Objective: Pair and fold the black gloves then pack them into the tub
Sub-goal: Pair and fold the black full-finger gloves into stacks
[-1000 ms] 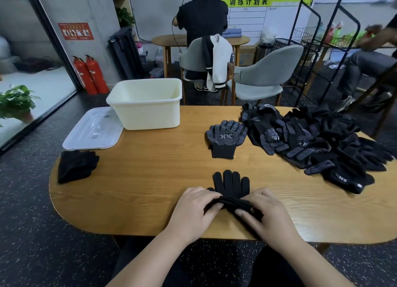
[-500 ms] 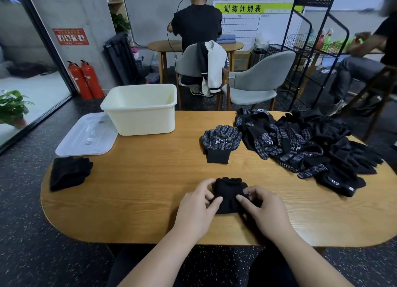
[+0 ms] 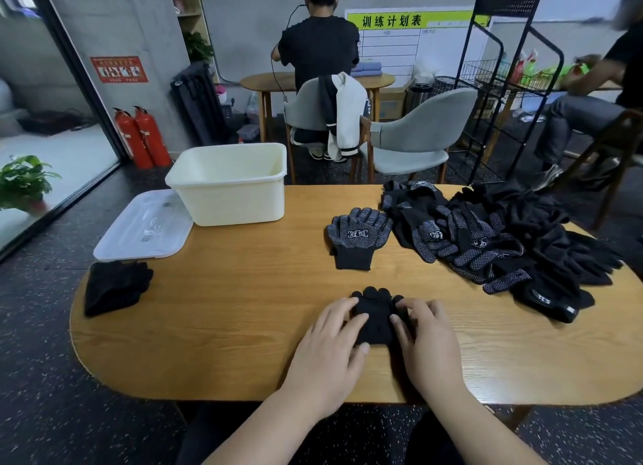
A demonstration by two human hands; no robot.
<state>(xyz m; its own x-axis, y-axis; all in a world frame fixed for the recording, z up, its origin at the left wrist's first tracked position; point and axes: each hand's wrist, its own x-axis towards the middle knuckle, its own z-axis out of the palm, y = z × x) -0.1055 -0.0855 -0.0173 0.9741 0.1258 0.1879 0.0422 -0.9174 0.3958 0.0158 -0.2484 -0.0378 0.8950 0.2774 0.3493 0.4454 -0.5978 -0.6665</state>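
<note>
- Gloves point(image 3: 375, 320) are sitting folded, lower centre on the tabletop point(image 3: 243, 308).
- Left hand point(image 3: 334, 346) and right hand point(image 3: 428, 343) are pinching their sides.
- Squeezing the fold tight is advisable before lifting toward the tub point(image 3: 226, 189).

One camera only, worn on the head of the person at the near edge of the table point(image 3: 243, 325), looking forward and tilted down. The lens is wide: the table rim bows and the room's uprights lean outward. Both forearms come in from six o'clock, and the left hand point(image 3: 330, 353) and right hand point(image 3: 428, 346) sit close under the lens, holding a glove point(image 3: 374, 316) between them just below frame centre. The tub point(image 3: 226, 186) stands farther off at eleven o'clock, the glove pile point(image 3: 504, 242) at two o'clock. Past the far edge, at twelve, the view reaches a seated person's back point(image 3: 318, 50) and the wall point(image 3: 243, 12), well away.
</note>
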